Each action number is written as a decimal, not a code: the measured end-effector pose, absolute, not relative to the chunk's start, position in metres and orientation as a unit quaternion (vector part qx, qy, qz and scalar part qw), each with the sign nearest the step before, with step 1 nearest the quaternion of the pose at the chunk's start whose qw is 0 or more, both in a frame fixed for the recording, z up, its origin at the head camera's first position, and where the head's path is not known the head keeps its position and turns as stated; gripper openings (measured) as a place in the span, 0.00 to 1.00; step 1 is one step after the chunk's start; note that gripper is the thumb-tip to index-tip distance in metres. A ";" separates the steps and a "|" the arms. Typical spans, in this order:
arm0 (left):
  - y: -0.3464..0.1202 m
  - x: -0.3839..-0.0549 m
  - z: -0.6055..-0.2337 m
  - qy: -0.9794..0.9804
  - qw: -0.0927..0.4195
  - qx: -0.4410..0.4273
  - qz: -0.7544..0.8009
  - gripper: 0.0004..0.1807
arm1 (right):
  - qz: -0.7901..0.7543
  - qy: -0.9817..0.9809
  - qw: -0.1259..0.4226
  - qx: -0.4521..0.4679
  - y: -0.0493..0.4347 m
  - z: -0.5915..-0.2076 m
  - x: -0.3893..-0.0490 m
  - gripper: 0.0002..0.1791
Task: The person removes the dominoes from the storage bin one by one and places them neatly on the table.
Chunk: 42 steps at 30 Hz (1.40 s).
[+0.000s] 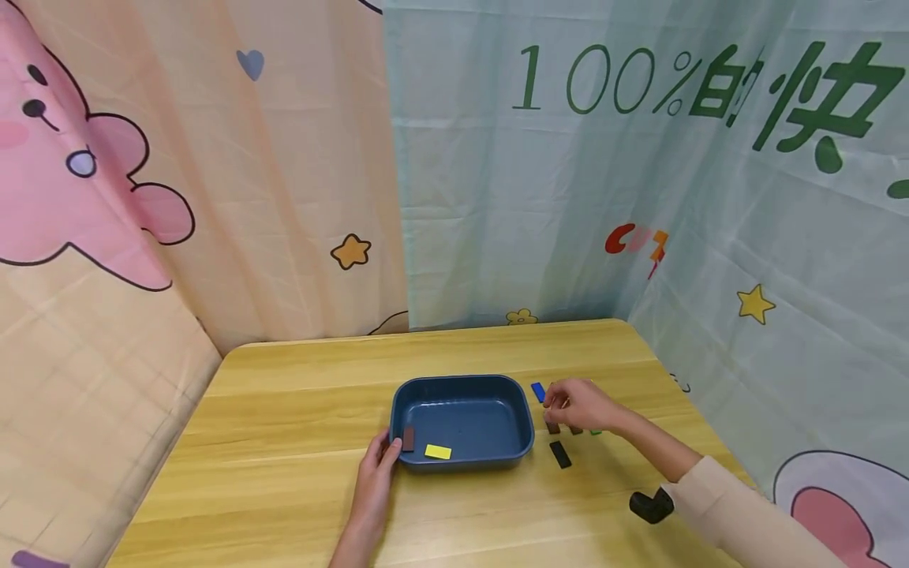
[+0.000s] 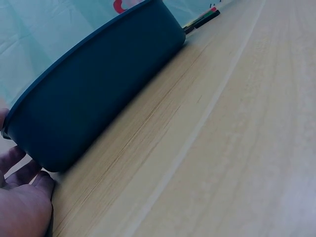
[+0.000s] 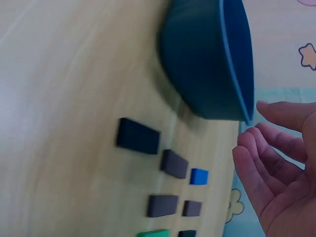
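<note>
My left hand [image 1: 372, 477] holds a dark blue plastic basin [image 1: 465, 466] at its near left corner, thumb at the rim and fingers against the outer wall. Inside the basin lie a brown block [image 1: 408, 439] and a yellow block [image 1: 438, 452]. To the right of the basin my right hand [image 1: 588, 405] hovers over several small blocks, its fingers loosely bent and apart from the thumb, with nothing between them. Near it are a blue block [image 3: 199, 177], a black block [image 3: 138, 136], brown blocks [image 3: 174, 164] and a green block [image 3: 154, 233]. The hand partly hides these in the head view.
The wooden table [image 1: 284, 410] ends at a printed curtain [image 1: 497, 237] behind it, with more curtain on both sides. A black object [image 1: 651, 506] shows beside the right sleeve [image 1: 746, 513].
</note>
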<state>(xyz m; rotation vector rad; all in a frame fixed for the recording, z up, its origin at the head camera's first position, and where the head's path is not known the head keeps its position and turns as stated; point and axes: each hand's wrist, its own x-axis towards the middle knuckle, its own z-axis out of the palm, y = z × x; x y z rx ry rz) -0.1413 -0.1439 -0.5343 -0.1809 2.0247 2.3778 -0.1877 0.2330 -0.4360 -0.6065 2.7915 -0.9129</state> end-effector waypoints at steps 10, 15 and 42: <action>-0.144 -0.142 -0.536 0.654 0.004 -0.065 0.754 0.31 | -0.285 0.918 0.117 -0.251 0.203 -0.406 -0.208 0.09; -0.145 -0.141 -0.538 0.654 -0.001 -0.064 0.754 0.31 | -0.268 0.919 0.121 -0.261 0.191 -0.402 -0.215 0.09; -0.146 -0.140 -0.538 0.644 0.005 -0.053 0.763 0.31 | -0.148 0.900 0.197 -0.359 0.110 -0.397 -0.244 0.12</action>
